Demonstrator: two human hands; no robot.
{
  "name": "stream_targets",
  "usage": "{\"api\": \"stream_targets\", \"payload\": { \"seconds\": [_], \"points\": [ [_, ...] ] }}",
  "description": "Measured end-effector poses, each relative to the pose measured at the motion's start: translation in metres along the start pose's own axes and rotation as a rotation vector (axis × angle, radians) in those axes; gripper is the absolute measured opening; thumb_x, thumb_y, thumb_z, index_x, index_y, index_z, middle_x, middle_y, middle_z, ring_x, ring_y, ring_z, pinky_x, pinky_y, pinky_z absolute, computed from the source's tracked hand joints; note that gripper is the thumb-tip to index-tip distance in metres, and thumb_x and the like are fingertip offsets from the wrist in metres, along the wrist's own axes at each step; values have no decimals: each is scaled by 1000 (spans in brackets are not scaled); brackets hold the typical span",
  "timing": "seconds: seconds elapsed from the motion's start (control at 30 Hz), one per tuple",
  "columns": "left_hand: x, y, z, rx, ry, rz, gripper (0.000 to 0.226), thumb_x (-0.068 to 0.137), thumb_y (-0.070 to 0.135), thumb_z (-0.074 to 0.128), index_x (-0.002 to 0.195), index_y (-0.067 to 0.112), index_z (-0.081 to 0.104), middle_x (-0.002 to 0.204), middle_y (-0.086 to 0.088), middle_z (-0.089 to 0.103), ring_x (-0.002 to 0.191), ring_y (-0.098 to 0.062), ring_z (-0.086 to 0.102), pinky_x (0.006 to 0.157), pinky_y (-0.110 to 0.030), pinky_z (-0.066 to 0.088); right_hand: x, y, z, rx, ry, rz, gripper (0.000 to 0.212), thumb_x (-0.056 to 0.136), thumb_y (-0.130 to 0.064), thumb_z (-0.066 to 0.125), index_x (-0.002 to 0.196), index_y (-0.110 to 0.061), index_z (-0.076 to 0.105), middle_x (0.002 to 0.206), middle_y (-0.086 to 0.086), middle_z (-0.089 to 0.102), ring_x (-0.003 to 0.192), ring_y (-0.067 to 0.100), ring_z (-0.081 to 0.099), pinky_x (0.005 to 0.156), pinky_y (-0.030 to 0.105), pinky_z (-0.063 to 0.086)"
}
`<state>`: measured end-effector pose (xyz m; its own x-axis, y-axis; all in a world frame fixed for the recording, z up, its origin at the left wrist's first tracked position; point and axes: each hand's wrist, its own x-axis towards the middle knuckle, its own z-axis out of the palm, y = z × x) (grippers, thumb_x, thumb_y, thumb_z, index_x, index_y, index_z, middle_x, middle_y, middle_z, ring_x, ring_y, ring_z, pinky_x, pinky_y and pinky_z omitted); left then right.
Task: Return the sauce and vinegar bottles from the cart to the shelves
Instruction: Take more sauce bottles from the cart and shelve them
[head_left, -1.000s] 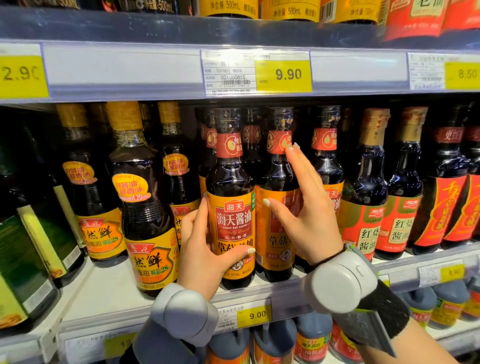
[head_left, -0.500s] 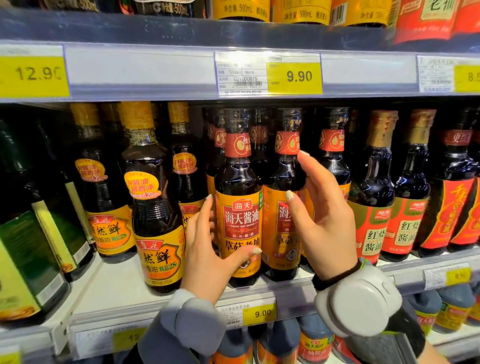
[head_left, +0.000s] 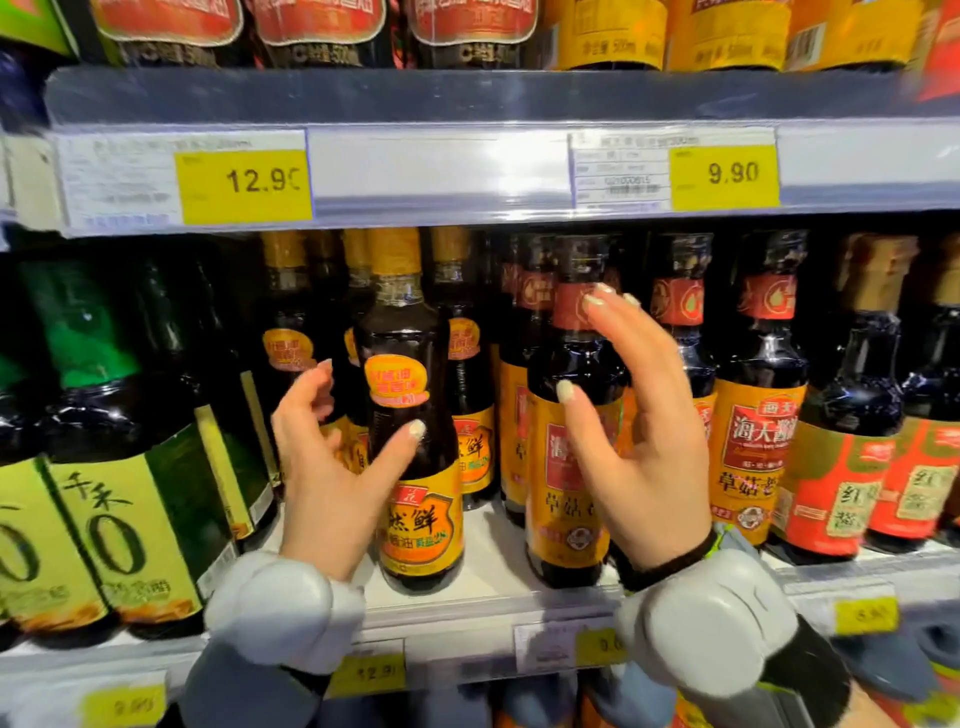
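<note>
A dark soy sauce bottle with an orange label and red neck band (head_left: 566, 483) stands at the front of the middle shelf (head_left: 483, 605). My right hand (head_left: 644, 447) is spread in front of its right side, fingers straight, thumb tip on the shoulder and fingertips by the neck band. To its left stands a gold-capped dark bottle with an orange label (head_left: 421, 514). My left hand (head_left: 327, 467) cups that bottle's left side, the thumb tip resting on its front and the fingers loosely curved, apart from the glass. Neither hand holds a bottle. The cart is out of view.
Green-labelled bottles (head_left: 119, 519) crowd the left, more orange-labelled bottles (head_left: 758, 452) and red-labelled bottles (head_left: 841, 493) the right. The upper shelf rail carries price tags 12.90 (head_left: 244, 184) and 9.90 (head_left: 724, 174). A lower shelf of bottles shows below.
My left hand let go of the red-banded bottle and moved left to the gold-capped one. My right hand opened and shifted onto the front red-banded bottle. The view moved closer and to the left.
</note>
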<state>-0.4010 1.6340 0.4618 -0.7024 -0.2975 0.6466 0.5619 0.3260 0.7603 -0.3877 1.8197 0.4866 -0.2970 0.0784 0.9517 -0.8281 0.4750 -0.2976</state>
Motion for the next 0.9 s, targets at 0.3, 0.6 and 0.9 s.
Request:
{"api": "stream_targets", "payload": {
  "seconds": [0.3,0.6,0.9],
  "points": [
    [-3,-14,-5,118,-311,-194,103,29,57,70,124,42,34,130,8,39,126,-17,40,104,-45,39,-5,19,2,-174,-65,64,55,82,-20,52,134,-11,37,140,4,33,132,3,25,110,10,16],
    [-7,-10,1,34,-313,-206,91,57,5,82,123,43,31,106,29,50,103,-7,54,87,-29,41,-7,23,2,-203,-91,49,56,81,-19,55,133,-17,33,140,1,30,131,3,25,109,7,16],
    [-16,-5,21,-2,-339,-187,98,54,9,84,134,32,33,110,28,48,99,11,47,83,-24,39,-8,23,2,-180,-90,48,55,82,-19,54,133,-17,33,140,3,31,132,6,27,110,10,18]
  ]
}}
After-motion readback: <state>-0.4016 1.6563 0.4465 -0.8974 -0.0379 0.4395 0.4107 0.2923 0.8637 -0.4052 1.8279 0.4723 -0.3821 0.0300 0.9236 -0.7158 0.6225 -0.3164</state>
